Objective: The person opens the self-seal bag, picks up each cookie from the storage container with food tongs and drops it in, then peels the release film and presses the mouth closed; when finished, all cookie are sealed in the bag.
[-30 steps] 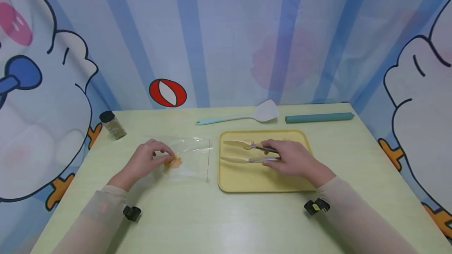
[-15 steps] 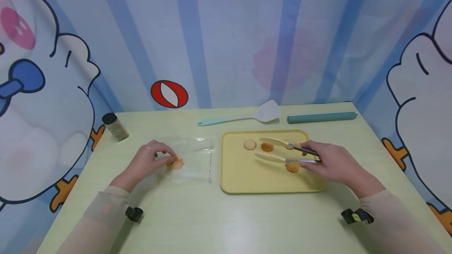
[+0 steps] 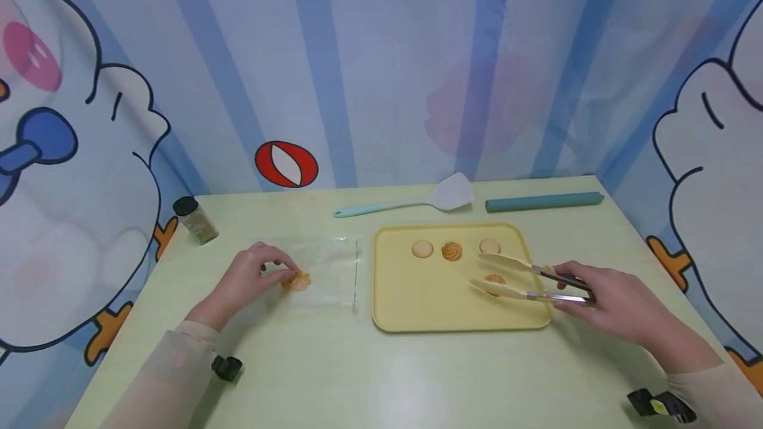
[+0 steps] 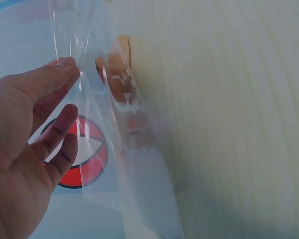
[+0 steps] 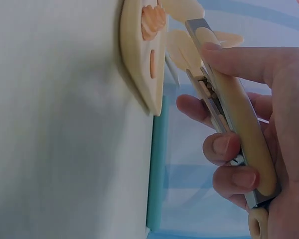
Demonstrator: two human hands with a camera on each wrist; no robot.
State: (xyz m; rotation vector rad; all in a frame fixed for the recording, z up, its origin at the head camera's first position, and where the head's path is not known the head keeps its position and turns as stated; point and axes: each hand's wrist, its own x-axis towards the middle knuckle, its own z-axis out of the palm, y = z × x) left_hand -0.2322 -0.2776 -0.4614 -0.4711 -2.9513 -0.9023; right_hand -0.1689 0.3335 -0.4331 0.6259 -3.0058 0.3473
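Note:
My left hand (image 3: 253, 277) pinches the edge of a clear plastic bag (image 3: 334, 277) lying on the table's left half. Orange-brown cookies (image 3: 297, 281) show through the film beside those fingers; in the left wrist view the lifted film (image 4: 139, 164) hangs from thumb and fingertips. My right hand (image 3: 614, 296) grips a pair of tongs (image 3: 539, 283) with cream tips and metal-edged handles. Its two arms stand apart over the right part of a yellow tray (image 3: 417, 310). A swirled cookie (image 3: 495, 279) shows between the tips. Another swirled cookie (image 3: 452, 251) lies between two pale round cookies (image 3: 422, 249).
A white spatula (image 3: 450, 192) with a light blue handle lies behind the tray, beside a teal rod (image 3: 544, 202). A black-capped jar (image 3: 197, 220) stands at the far left. A printed curtain (image 3: 381, 71) closes off the table's back.
My right hand has carried the tongs to the right across the tray and slightly toward me, uncovering the cookies there. The left hand keeps its pinch on the bag.

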